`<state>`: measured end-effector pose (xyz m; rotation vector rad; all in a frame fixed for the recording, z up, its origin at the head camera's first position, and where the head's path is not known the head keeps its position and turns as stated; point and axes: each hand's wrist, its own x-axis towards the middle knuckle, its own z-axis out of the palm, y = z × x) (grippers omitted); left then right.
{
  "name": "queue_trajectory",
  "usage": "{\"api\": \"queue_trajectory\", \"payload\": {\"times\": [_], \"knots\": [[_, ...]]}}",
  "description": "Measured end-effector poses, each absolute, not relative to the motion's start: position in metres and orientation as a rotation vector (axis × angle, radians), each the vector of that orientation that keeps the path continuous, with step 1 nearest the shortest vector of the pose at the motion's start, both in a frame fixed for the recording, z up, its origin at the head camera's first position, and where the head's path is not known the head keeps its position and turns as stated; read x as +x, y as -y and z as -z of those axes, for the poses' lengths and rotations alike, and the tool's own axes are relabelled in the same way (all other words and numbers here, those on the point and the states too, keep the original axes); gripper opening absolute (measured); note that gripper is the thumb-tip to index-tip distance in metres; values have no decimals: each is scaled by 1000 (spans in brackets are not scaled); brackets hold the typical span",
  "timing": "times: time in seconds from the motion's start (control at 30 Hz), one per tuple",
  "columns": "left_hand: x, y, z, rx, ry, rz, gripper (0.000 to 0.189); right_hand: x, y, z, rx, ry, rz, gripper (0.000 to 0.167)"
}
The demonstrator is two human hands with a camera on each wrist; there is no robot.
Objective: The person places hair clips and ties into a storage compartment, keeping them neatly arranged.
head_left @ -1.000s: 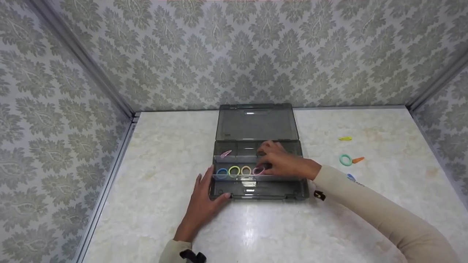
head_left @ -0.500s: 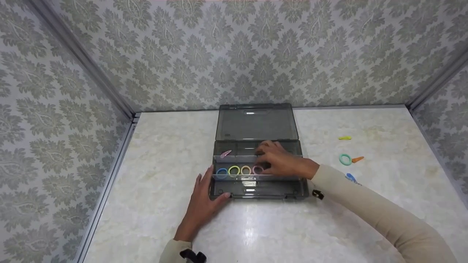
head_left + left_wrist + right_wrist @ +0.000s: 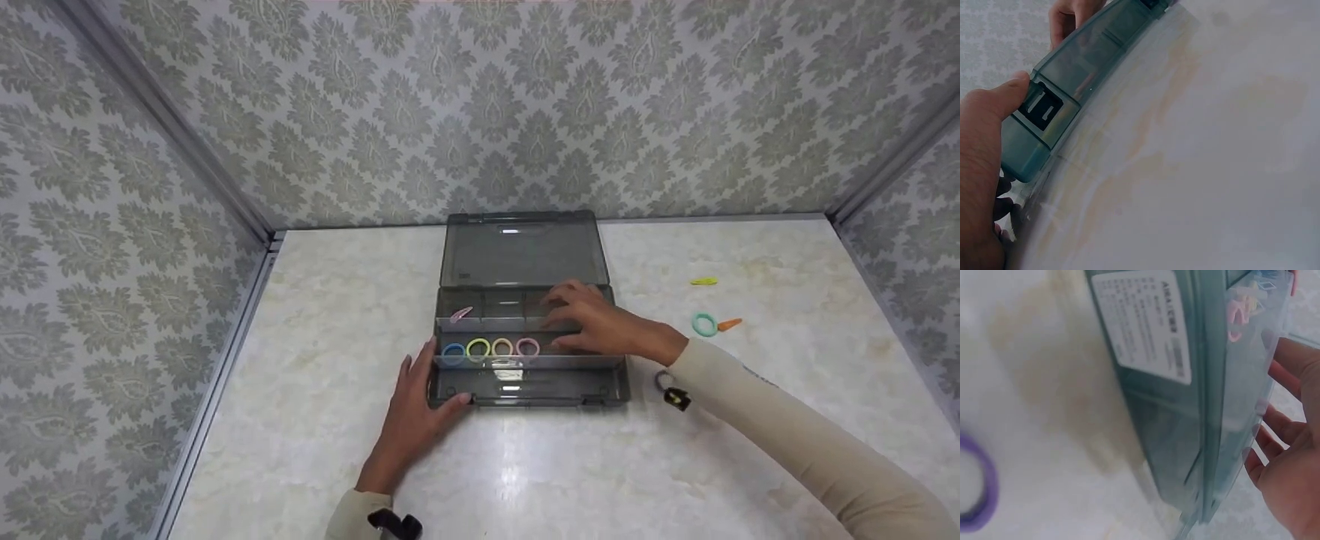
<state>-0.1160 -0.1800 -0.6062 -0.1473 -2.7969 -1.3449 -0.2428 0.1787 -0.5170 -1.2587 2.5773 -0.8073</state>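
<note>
A smoky, see-through organizer box (image 3: 529, 396) lies with its lid (image 3: 525, 251) laid back. My left hand (image 3: 416, 409) holds its front left corner, thumb on the front wall and fingers along the side. In the middle compartment, blue (image 3: 453, 355), yellow (image 3: 478, 349), orange (image 3: 502, 349) and pink (image 3: 528, 349) hair ties stand in a row against the divider. A pink hair clip (image 3: 461, 315) is in the back compartment. My right hand (image 3: 600, 322) hovers over the box's right part, fingers spread and loosely bent, apart from the pink hair tie and holding nothing.
Right of the box lie a yellow hair clip (image 3: 703, 282), a green hair tie (image 3: 705, 325) and an orange clip (image 3: 730, 325). A purple hair tie (image 3: 979, 484) shows on the table in the right wrist view. Patterned walls enclose the table.
My right hand has let go of the pink hair tie and moved right, its fingers spreading. The sleeve now covers most of the blue clip. My left hand stays put.
</note>
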Motion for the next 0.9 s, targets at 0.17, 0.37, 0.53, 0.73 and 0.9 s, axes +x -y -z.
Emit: {"api": "queue_trajectory", "payload": {"times": [0.17, 0.37, 0.53, 0.73, 0.9], "knots": [[-116, 180, 607, -140, 2797, 1341, 106, -244, -195, 516, -1245, -2594, 899, 27], [-118, 180, 606, -161, 2799, 1328, 107, -246, -215, 515, -1179, -2622, 967, 25], [-118, 178, 605, -184, 2792, 1316, 108, -247, -238, 517, -1065, -2666, 1080, 26], [-118, 178, 604, -183, 2796, 1318, 108, -246, -268, 521, -897, -2706, 1220, 28], [-117, 179, 605, -183, 2781, 1339, 108, -247, -288, 527, -748, -2779, 1288, 29]]}}
